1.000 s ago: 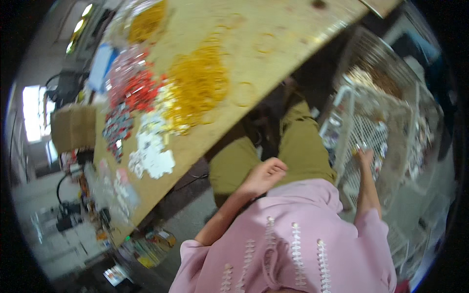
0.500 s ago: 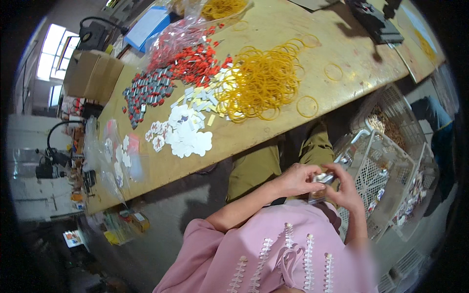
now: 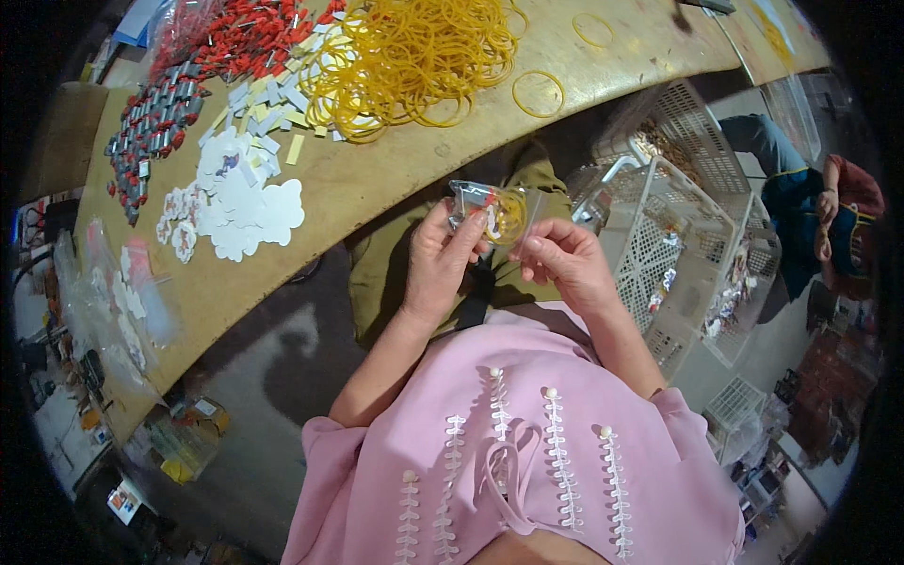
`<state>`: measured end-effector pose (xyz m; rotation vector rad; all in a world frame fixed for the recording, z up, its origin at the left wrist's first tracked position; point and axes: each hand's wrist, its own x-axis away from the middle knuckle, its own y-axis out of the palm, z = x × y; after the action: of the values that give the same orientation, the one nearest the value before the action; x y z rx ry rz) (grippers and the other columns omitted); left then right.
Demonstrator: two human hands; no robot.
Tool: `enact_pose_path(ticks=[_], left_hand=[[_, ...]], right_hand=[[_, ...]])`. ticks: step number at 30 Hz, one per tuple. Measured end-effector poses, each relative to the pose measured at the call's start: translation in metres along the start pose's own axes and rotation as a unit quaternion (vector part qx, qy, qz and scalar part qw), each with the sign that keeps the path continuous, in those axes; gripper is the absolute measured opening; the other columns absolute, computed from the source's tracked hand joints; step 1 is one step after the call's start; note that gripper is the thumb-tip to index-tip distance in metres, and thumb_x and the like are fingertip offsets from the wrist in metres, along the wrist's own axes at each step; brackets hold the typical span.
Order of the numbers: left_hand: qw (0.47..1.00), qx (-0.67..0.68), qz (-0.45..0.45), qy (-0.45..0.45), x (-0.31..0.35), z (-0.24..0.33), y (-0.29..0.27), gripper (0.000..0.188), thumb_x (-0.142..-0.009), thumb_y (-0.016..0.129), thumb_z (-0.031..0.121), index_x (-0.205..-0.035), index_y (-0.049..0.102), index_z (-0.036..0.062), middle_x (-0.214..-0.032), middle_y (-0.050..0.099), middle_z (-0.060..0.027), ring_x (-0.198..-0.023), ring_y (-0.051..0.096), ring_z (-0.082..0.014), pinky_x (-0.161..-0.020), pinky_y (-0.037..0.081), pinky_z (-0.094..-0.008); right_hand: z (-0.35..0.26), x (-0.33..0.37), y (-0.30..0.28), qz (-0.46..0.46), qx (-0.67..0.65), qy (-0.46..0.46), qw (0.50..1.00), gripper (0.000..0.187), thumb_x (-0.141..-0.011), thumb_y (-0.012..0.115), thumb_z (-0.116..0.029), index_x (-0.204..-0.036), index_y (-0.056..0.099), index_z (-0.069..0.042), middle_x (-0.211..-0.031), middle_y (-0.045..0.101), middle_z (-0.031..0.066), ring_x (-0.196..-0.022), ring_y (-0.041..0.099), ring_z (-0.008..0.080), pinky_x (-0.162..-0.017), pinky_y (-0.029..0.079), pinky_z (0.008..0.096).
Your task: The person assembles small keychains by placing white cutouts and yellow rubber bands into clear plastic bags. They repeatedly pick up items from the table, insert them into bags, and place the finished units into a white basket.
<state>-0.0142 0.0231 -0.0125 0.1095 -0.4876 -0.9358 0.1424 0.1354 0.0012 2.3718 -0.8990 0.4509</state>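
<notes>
Between my two hands, over my lap, is a small clear zip bag. Through its film I see a yellow rubber band, something red and a grey piece. My left hand pinches the bag's filled side between thumb and fingers. At the opposite edge, my right hand has thumb and forefinger closed on the bag's end strip. On the table ahead lie a heap of yellow rubber bands, white scalloped cut-outs, small white and yellow strips, and grey cylinders with red ends.
A worn yellowish table curves across ahead of me. Red parts are piled at its far left, and clear bags lie at its left end. White plastic crates stand at my right; another person is beyond them.
My hands have moved up and apart, bringing the bag out flat and into plain sight. The view has shifted, so the table's heaps sit further up and left, and another person now shows at right.
</notes>
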Motion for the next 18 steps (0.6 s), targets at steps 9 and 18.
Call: enact_pose_path(ticks=[9, 18], left_hand=[[0.993, -0.010, -0.105, -0.050, -0.007, -0.009, -0.022, 0.021, -0.096, 0.064, 0.019, -0.111, 0.065, 0.0051, -0.089, 0.065, 0.0035, -0.073, 0.053, -0.0015, -0.065, 0.045, -0.0185], [0.989, 0.090, -0.116, -0.014, 0.002, -0.004, -0.011, 0.028, -0.092, 0.068, 0.006, -0.118, 0.060, 0.0013, -0.103, 0.067, -0.0016, -0.093, 0.062, -0.0071, -0.086, 0.051, -0.0249]], right_hand=[[-0.007, 0.006, -0.014, -0.052, 0.072, 0.028, 0.996, 0.013, -0.098, 0.063, -0.015, -0.094, 0.065, -0.002, -0.087, 0.072, 0.0069, -0.064, 0.065, 0.0084, -0.050, 0.047, 0.0200], [0.006, 0.017, -0.020, -0.040, 0.069, 0.066, 0.995, 0.016, -0.099, 0.062, -0.017, -0.095, 0.066, -0.002, -0.087, 0.073, 0.0069, -0.061, 0.064, 0.0076, -0.047, 0.044, 0.0192]])
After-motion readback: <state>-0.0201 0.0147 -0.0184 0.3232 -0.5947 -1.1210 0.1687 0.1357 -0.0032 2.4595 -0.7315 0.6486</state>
